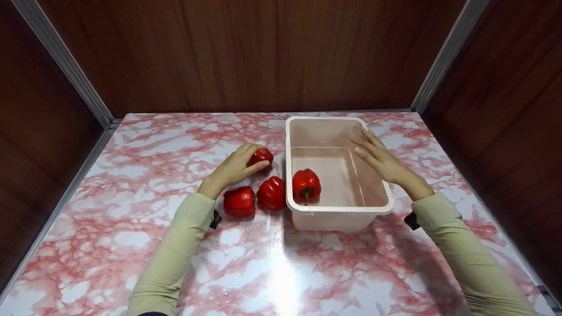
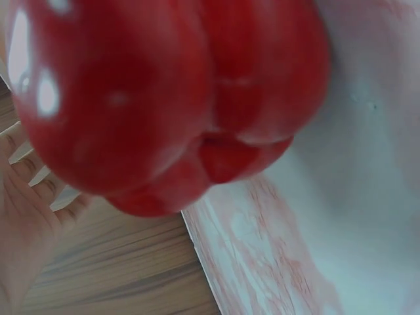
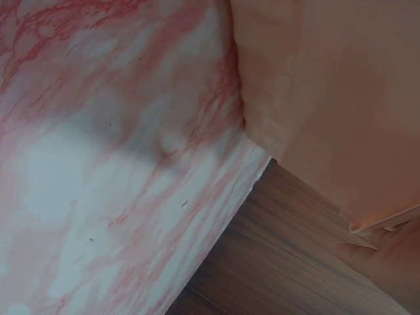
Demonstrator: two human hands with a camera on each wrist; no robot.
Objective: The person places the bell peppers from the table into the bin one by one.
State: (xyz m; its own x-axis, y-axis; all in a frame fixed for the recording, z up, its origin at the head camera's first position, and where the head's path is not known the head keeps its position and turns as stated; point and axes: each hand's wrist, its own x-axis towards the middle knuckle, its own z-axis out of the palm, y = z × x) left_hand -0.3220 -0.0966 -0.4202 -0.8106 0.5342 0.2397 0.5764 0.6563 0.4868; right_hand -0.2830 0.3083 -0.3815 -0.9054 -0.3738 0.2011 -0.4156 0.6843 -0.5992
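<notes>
- Nearest the person, two pale green sleeves reach forward over the pink-and-white marbled counter (image 1: 145, 245).
- Just on the near side of the left hand's fingers, close by the wrist, two red peppers lie on the counter touching each other: the near-left pepper (image 1: 239, 202) and the middle pepper (image 1: 271, 193), the latter just beside the tub's left wall.
- The left hand (image 1: 235, 169) lies on the counter with its fingers and thumb curled round the held pepper (image 1: 261, 157); the left wrist view shows that pepper (image 2: 164, 98) filling the frame, with fingers (image 2: 33, 177) behind it.
- To the right of those fingers stands the pale pink plastic tub (image 1: 342, 210). One more red pepper, the tub pepper (image 1: 306, 185), lies in its near-left corner, stem towards the camera.
- The right hand (image 1: 382, 160) rests on the tub's right rim, its fingers straight and slightly spread, their tips over the inside; they grip nothing. The right wrist view shows the tub's wall (image 3: 328, 98) close up against the counter.
- Farthest off, dark wood panels (image 1: 246, 52) wall in the counter.
</notes>
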